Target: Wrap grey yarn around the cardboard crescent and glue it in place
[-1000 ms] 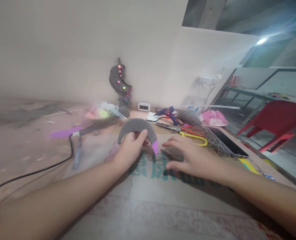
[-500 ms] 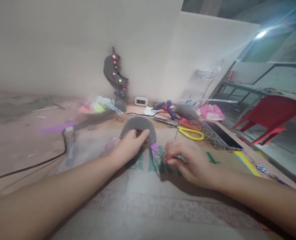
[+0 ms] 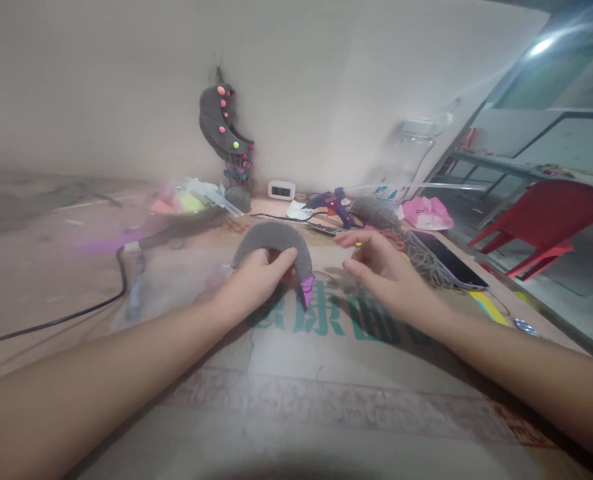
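My left hand [image 3: 256, 280] grips a crescent shape [image 3: 271, 239] wrapped in grey yarn, with a bare purple tip [image 3: 307, 288] at its right end. It holds the crescent upright on the printed cardboard sheet [image 3: 326, 360]. My right hand [image 3: 383, 270] hovers just to the right of the crescent, fingers loosely curled with thumb and forefinger apart; a thin strand of grey yarn [image 3: 326, 275] seems to run between it and the tip, but blur hides any grip. A finished grey crescent with coloured pompoms [image 3: 221, 127] leans on the wall behind.
A glue gun [image 3: 333, 203], scissors [image 3: 393, 241], a heap of grey yarn [image 3: 416, 257] and a phone [image 3: 449, 267] lie to the right. A bowl of pompoms [image 3: 189, 203], a small clock [image 3: 281, 190] and a black cable [image 3: 76, 313] sit left and back. A red chair [image 3: 546, 223] stands beyond the table edge.
My right hand lifted from the cardboard and moved up and back towards the scissors, its fingers loosening. The left hand kept its hold on the crescent.
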